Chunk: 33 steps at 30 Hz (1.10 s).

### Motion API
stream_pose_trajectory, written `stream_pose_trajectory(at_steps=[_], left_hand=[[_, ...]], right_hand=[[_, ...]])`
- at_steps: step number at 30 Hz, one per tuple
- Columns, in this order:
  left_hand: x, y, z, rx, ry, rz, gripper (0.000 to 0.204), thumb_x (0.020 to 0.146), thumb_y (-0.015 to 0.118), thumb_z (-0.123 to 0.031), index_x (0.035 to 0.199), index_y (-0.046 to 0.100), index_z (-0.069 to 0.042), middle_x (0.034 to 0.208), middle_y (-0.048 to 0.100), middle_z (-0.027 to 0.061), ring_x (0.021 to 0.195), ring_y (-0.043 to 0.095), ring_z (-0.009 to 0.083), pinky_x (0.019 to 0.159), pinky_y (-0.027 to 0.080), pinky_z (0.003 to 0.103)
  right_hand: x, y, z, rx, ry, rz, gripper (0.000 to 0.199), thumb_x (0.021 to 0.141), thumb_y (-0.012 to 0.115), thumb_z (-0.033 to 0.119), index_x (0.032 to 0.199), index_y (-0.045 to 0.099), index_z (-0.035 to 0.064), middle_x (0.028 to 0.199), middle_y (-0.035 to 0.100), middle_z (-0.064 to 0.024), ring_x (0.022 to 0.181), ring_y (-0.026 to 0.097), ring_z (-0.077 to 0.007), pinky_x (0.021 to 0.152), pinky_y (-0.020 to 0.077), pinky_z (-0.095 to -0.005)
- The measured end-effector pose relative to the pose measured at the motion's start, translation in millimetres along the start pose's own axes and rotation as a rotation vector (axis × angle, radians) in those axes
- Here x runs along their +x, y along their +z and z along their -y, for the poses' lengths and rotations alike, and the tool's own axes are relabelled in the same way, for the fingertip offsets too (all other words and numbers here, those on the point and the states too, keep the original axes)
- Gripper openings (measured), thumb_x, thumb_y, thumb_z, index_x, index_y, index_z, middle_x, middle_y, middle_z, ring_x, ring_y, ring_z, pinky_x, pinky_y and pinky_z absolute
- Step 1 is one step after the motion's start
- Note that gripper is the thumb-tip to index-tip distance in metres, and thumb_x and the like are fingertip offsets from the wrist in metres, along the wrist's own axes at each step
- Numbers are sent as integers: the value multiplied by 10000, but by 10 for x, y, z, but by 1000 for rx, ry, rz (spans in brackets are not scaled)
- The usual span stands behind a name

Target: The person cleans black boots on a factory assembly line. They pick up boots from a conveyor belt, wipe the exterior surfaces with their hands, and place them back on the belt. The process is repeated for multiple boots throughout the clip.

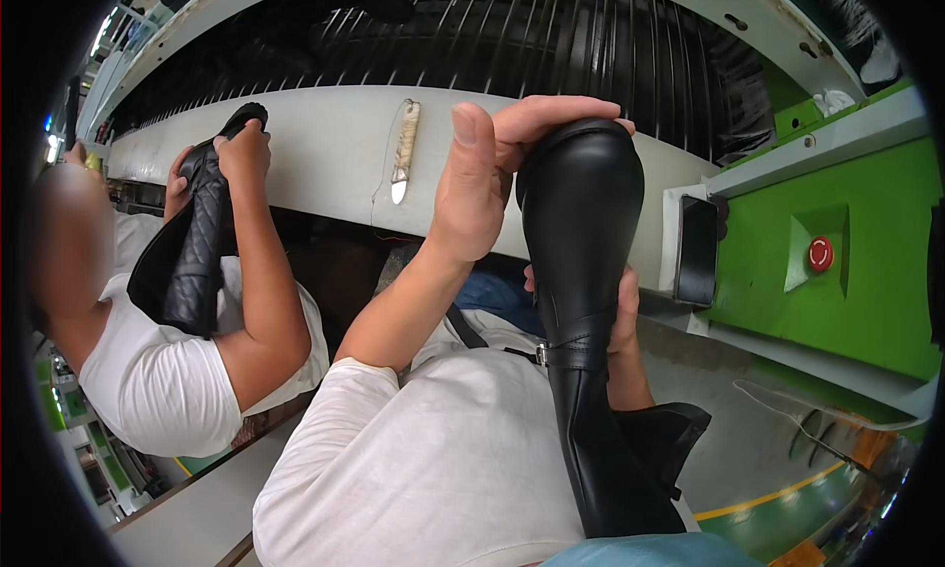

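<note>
A black leather boot (584,222) is held up in front of my chest, toe uppermost, its shaft hanging toward my lap. Round the ankle runs a strap with a small metal buckle (541,354). Fingers of my left hand (482,178) lie curved over the toe end, with the thumb sticking up apart from the leather. From behind, my right hand (626,311) grips the boot near the ankle; most of its fingers are hidden. The shaft's opening flap (669,434) spreads out at the lower right.
A pale bench ledge (325,154) crosses ahead, with a wrapped-handle knife (404,154) on it. Beyond are metal rods (472,35). At left, a co-worker's hands (244,158) hold a quilted black boot (197,232). A green machine panel (758,272) with a red button (820,253) stands right, beside a phone (697,247).
</note>
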<state>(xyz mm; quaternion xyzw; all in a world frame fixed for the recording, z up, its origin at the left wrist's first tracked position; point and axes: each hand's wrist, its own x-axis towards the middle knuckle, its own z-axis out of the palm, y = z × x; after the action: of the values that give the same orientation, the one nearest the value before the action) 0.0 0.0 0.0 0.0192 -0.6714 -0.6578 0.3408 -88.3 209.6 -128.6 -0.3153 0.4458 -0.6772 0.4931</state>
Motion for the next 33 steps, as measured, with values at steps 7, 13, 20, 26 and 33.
stream_pose_trajectory(at_steps=[7,13,20,26,33], left_hand=[[-4,57,-1,-32,4,-20,1321,1009,-56,-930,1436,690,73,1292,790,289,1192,794,353,1043,649,432],[2,35,19,-31,25,-15,1317,1015,-53,-924,1430,689,82,1294,787,297,1193,794,363,1043,652,441],[12,-11,13,51,83,-11,827,1192,262,-587,1410,700,80,1287,798,276,1155,810,314,1025,654,400],[122,-63,73,20,37,-79,427,1175,564,-260,1404,699,74,1273,808,259,1126,815,283,996,654,377],[50,41,111,28,188,-73,652,887,922,-183,1433,675,74,1276,805,264,1144,813,305,1023,663,415]], right_hand=[[-19,-22,-46,16,-9,-3,1181,1017,413,930,1506,563,-135,1301,731,-306,1139,762,-347,1018,612,-452],[12,-16,-30,19,-23,7,1166,1020,428,921,1495,571,-135,1298,728,-298,1144,758,-354,1028,606,-471],[23,-22,-42,27,-28,5,1158,1020,447,915,1494,569,-134,1310,724,-282,1158,753,-358,1036,607,-483],[29,-13,-37,29,-10,-3,1169,1010,454,924,1491,566,-136,1312,722,-275,1174,753,-365,1034,616,-484],[42,-17,-27,39,-20,19,1158,1014,438,926,1458,588,-132,1263,732,-291,1154,759,-363,1002,626,-465]])
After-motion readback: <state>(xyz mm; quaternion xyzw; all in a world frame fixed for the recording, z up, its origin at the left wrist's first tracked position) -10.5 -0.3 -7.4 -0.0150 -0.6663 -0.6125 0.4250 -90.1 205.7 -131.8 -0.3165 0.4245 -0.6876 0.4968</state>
